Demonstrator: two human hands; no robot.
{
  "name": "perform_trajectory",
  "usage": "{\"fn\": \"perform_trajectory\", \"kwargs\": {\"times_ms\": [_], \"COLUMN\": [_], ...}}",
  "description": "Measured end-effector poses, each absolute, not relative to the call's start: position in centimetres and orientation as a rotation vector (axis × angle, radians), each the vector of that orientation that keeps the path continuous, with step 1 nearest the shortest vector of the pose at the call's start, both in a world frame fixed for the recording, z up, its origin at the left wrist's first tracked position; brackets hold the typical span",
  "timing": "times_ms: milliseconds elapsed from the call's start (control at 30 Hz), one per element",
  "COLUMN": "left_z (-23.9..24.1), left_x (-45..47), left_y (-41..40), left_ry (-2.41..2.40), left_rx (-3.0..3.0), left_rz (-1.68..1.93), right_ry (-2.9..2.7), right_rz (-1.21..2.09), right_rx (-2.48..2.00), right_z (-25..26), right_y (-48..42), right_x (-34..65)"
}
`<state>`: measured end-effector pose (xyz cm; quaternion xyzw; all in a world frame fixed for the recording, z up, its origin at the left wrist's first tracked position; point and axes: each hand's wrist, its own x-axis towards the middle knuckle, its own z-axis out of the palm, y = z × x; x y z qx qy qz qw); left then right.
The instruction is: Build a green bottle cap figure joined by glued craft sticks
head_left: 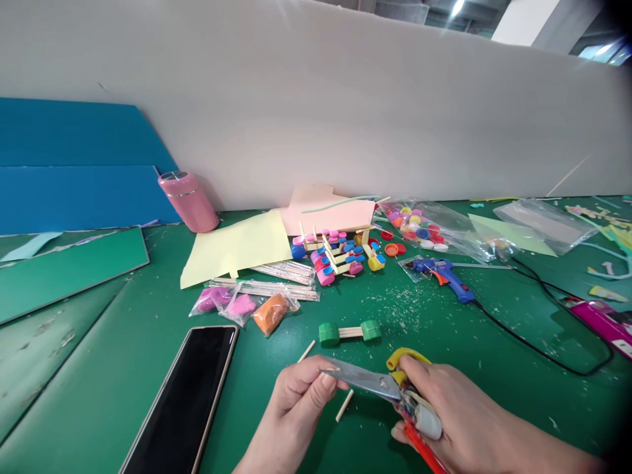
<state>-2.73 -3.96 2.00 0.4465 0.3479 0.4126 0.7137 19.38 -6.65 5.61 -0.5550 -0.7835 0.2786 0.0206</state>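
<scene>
My right hand (459, 411) grips a pair of scissors (375, 383) with yellow and red handles, the blades pointing left. My left hand (296, 401) is pinched on a thin wooden stick (307, 351) right at the blade tips. A short cut piece of stick (344, 405) lies on the green mat below the blades. Just beyond the hands sits a small axle of two green bottle caps (349, 332) joined by sticks.
A black phone (187, 401) lies at the lower left. Bags of clay (247, 308), packs of sticks (281, 280), a cap-and-stick model (338, 253), yellow paper (237, 247), a pink tumbler (188, 201), a bag of caps (429, 227) and a blue glue gun (444, 275) with its black cord crowd the mat.
</scene>
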Motion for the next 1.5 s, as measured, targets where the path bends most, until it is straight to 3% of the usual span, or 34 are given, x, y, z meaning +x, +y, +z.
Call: {"fn": "perform_trajectory", "kwargs": {"times_ms": [1067,1333,1500], "left_z": [2.6,3.2,3.3], "left_x": [-2.6,-2.2,-2.0], "left_y": [-3.7,-4.0,-3.7], "left_ry": [0.769,0.548,0.382], "left_rx": [0.959,0.711,0.578], "left_rz": [0.822,0.809,0.861], "right_ry": [-2.342,-2.245,-2.009], "right_rz": [0.904,0.86,0.995], "right_rx": [-1.765,-1.828,-1.845], "right_z": [6.7,6.0,6.1], "right_y": [-6.8,-6.4,-5.7], "right_x": [20.0,20.0,20.1]}}
